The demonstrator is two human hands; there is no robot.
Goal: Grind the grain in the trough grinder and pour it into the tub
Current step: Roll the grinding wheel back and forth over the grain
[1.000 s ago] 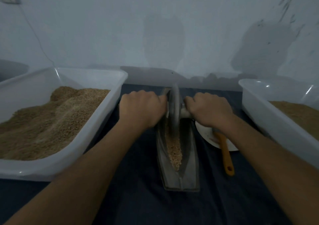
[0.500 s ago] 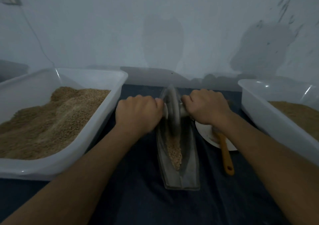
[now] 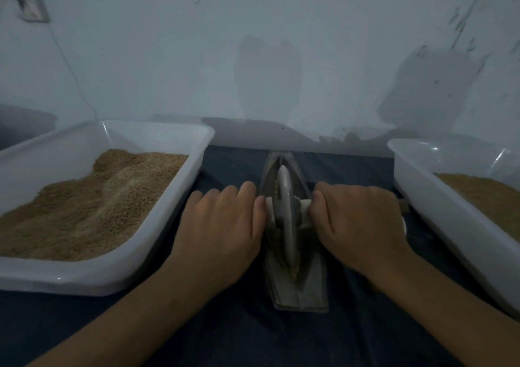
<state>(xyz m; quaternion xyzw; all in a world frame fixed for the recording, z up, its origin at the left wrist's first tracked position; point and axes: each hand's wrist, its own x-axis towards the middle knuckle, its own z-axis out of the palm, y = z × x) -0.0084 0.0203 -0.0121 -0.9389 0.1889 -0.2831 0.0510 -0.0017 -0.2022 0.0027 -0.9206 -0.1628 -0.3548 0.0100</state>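
A narrow grey trough grinder lies lengthways on the dark cloth in the middle. Its grey wheel stands upright in the trough on a pale axle. My left hand grips the axle on the wheel's left side. My right hand grips it on the right. A little brown grain shows in the trough near the wheel's front. A white tub of brown grain sits at the left. A second white tub holding grain stands at the right.
A dark cloth covers the table. A pale wall rises just behind the tubs. The edge of a white plate peeks out behind my right hand. A switch box with a cord hangs on the wall at the upper left.
Both hands have pulled the wheel towards me along the trough, covering most of the grain. My right hand now hides the plate and the orange-handled tool.
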